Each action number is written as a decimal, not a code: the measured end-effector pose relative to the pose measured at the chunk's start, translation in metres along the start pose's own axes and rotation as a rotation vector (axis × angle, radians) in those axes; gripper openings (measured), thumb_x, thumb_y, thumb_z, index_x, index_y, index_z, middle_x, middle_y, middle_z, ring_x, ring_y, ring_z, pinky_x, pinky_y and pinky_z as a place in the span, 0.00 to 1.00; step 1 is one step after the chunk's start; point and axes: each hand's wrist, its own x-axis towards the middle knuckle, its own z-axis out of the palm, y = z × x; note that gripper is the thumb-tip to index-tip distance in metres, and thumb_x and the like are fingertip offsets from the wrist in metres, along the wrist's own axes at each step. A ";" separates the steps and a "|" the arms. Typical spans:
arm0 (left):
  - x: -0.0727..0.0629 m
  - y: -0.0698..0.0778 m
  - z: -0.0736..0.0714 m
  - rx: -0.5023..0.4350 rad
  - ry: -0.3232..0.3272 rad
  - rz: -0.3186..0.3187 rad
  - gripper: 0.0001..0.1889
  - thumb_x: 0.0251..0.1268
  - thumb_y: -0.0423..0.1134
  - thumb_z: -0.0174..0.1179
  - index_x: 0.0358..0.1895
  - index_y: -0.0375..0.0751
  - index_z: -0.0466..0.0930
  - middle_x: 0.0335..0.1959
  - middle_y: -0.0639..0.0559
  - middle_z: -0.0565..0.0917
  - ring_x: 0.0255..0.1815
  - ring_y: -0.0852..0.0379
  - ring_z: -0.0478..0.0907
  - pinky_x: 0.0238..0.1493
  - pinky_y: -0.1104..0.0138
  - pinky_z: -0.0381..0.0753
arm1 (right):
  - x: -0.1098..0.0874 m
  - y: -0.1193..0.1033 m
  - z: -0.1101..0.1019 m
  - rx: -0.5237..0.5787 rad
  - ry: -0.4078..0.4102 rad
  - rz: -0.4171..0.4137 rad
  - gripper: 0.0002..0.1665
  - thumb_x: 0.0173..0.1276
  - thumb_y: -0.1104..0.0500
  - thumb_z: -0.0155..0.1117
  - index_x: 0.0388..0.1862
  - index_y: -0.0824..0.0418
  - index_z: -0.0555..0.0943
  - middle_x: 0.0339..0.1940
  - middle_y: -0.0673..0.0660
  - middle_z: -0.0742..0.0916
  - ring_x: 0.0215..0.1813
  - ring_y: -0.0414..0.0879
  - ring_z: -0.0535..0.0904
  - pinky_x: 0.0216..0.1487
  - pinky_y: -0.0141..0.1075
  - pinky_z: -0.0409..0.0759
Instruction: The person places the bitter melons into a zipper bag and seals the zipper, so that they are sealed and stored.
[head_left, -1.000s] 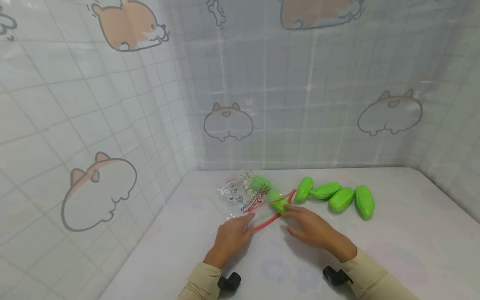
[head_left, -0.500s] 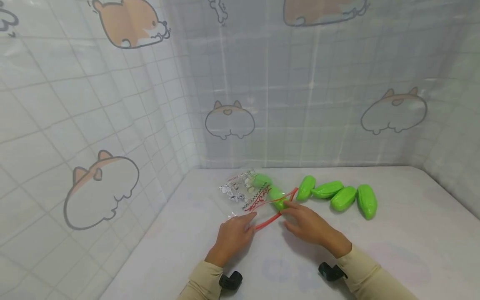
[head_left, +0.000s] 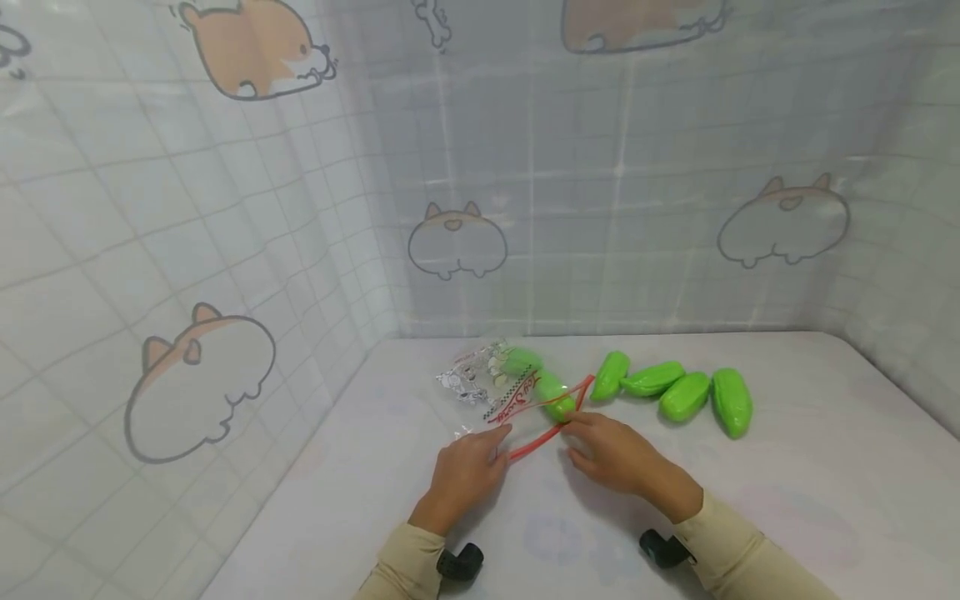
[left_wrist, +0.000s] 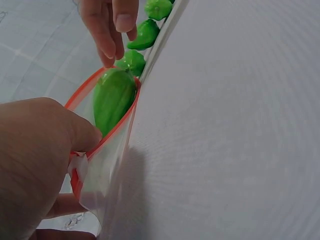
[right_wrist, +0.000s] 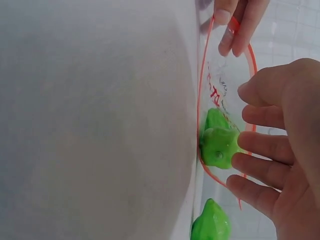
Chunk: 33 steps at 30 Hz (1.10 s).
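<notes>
A clear zip bag (head_left: 480, 392) with red edging and printed cartoon figures lies on the table, its mouth spread towards me. Two smooth green fruit-shaped pieces are inside; one green piece (head_left: 552, 395) lies at the mouth, the other green piece (head_left: 521, 361) deeper in. My left hand (head_left: 468, 467) pinches the near-left red rim between thumb and fingers, clearest in the left wrist view (left_wrist: 40, 155). At the right of the mouth my right hand (head_left: 615, 454) has its fingers extended, fingertips by the nearer piece and the rim. Whether they touch is hard to tell.
To the right of the bag several matching green pieces (head_left: 684, 397) lie in a loose row on the white table (head_left: 810, 467). A curtain (head_left: 615, 208) with dog drawings encloses the table behind and at both sides.
My right hand has shifted slightly left, its fingertips staying at the bag mouth. The left hand keeps its hold on the rim. The loose green pieces have not moved.
</notes>
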 end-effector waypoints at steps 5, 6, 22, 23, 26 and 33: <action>-0.001 -0.002 0.002 -0.002 0.012 0.009 0.21 0.66 0.45 0.64 0.62 0.50 0.83 0.53 0.52 0.87 0.51 0.51 0.85 0.42 0.55 0.84 | -0.001 0.000 0.002 -0.023 -0.010 -0.010 0.17 0.67 0.60 0.69 0.53 0.65 0.84 0.62 0.64 0.82 0.62 0.57 0.80 0.59 0.51 0.78; -0.001 -0.002 0.002 -0.002 0.014 0.013 0.21 0.66 0.45 0.64 0.62 0.50 0.83 0.53 0.52 0.87 0.51 0.51 0.85 0.41 0.55 0.84 | -0.001 0.001 0.002 -0.019 -0.016 -0.013 0.18 0.67 0.60 0.69 0.54 0.66 0.84 0.62 0.64 0.81 0.62 0.57 0.79 0.59 0.51 0.78; -0.002 -0.002 0.000 -0.015 0.013 0.019 0.21 0.66 0.43 0.64 0.62 0.49 0.83 0.53 0.52 0.86 0.51 0.50 0.85 0.42 0.54 0.84 | 0.012 0.004 0.011 0.050 -0.067 0.042 0.17 0.71 0.56 0.66 0.53 0.64 0.84 0.71 0.66 0.74 0.70 0.60 0.72 0.65 0.53 0.72; -0.002 -0.002 0.000 -0.016 0.013 0.019 0.21 0.66 0.43 0.64 0.62 0.49 0.83 0.53 0.52 0.87 0.50 0.50 0.85 0.42 0.54 0.84 | 0.013 0.005 0.011 0.053 -0.069 0.043 0.17 0.71 0.56 0.66 0.53 0.64 0.84 0.71 0.66 0.74 0.70 0.60 0.72 0.65 0.53 0.72; -0.002 -0.002 0.001 -0.013 0.028 0.031 0.21 0.65 0.42 0.64 0.61 0.49 0.83 0.52 0.51 0.87 0.47 0.50 0.86 0.38 0.54 0.84 | 0.015 0.006 0.013 0.051 -0.081 0.052 0.17 0.71 0.56 0.65 0.53 0.64 0.84 0.71 0.67 0.74 0.71 0.61 0.71 0.66 0.54 0.72; -0.002 -0.004 0.001 -0.007 0.073 0.065 0.21 0.63 0.41 0.66 0.60 0.49 0.84 0.50 0.51 0.88 0.44 0.49 0.86 0.34 0.54 0.83 | 0.018 0.007 0.014 0.063 -0.095 0.071 0.18 0.70 0.58 0.66 0.55 0.66 0.84 0.71 0.70 0.73 0.70 0.62 0.71 0.66 0.55 0.71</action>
